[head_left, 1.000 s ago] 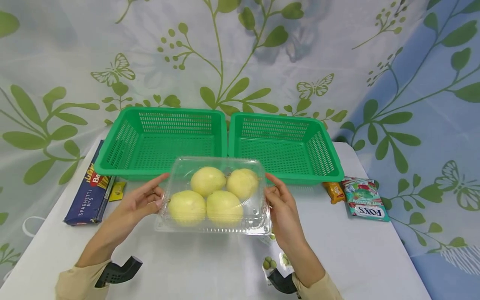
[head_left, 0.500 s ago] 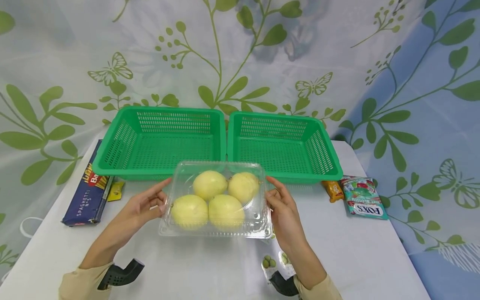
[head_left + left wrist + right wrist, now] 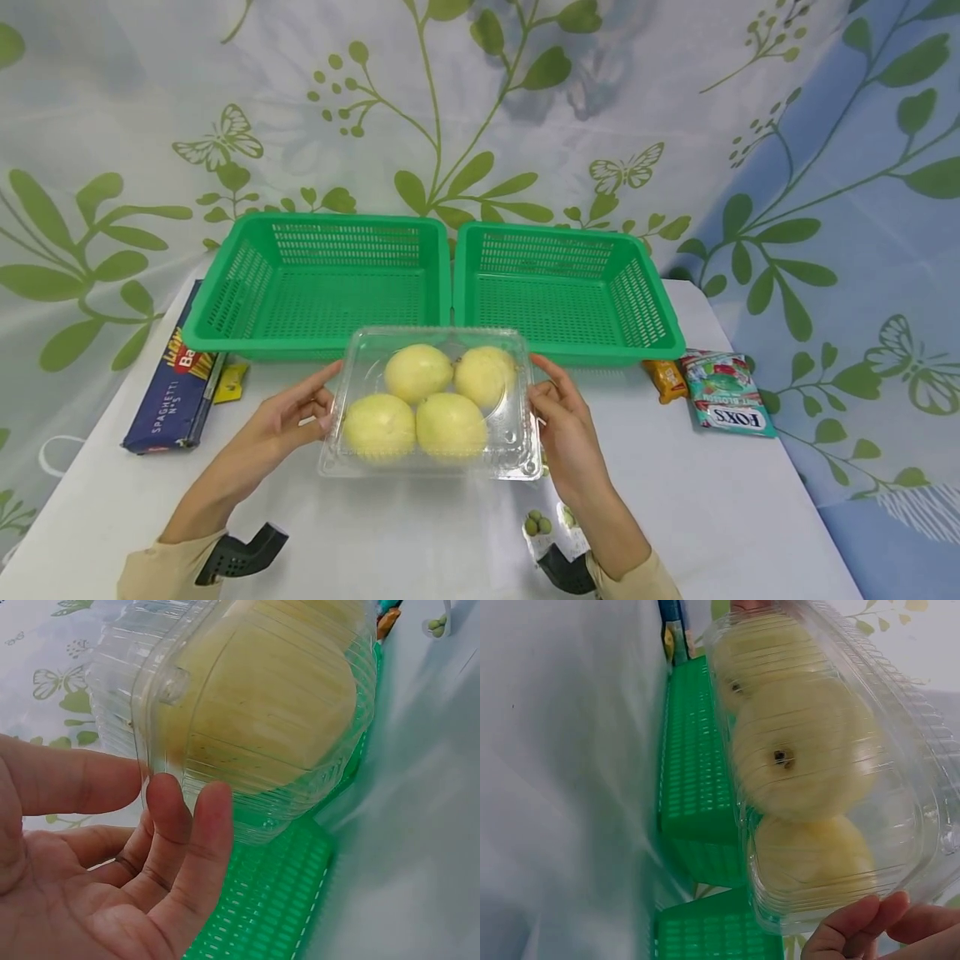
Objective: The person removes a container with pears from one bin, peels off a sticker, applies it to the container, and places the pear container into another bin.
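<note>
My left hand (image 3: 281,421) pinches the clear fruit box (image 3: 512,429) at nine o'clock, right hand (image 3: 567,421) at three, presumably for balance.

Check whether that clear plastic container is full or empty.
It isn't empty: the clear container holds four yellow fruits, seen through its plastic.

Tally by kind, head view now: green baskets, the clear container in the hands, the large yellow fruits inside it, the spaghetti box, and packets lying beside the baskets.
Green baskets: 2
Clear container: 1
Yellow fruits: 4
Spaghetti box: 1
Packets: 3
Total: 11
</note>
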Available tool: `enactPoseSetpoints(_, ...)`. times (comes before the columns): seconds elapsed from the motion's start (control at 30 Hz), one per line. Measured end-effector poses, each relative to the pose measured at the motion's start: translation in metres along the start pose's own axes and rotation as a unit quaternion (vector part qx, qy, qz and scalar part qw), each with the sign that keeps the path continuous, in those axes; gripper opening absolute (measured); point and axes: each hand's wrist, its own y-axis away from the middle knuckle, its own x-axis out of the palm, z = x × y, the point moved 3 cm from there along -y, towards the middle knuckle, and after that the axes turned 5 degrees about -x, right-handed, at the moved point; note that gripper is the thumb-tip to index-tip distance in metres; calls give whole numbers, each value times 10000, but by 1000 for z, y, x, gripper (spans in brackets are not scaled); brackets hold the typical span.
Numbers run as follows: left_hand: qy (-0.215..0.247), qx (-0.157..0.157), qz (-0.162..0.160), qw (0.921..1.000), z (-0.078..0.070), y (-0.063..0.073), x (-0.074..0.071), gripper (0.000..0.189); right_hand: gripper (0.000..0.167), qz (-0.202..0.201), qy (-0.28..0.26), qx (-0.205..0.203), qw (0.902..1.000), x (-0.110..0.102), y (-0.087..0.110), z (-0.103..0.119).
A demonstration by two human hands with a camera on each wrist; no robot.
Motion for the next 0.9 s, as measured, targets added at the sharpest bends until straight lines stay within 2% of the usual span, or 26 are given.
enactPoseSetpoints(0.3, 88, -67, -27, 9999, 11, 7, 3, 66, 48, 107, 263, 127, 9995, -2, 4, -12)
enactPoseSetpoints(0.53, 58, 20, -47, 10000, 20, 9, 4, 67, 52, 275, 538, 332, 9976, -5, 7, -23)
enactPoseSetpoints(0.9, 184, -161, -8, 9997, 31, 15, 9, 67, 54, 407, 925, 456, 9938, -11, 13, -34)
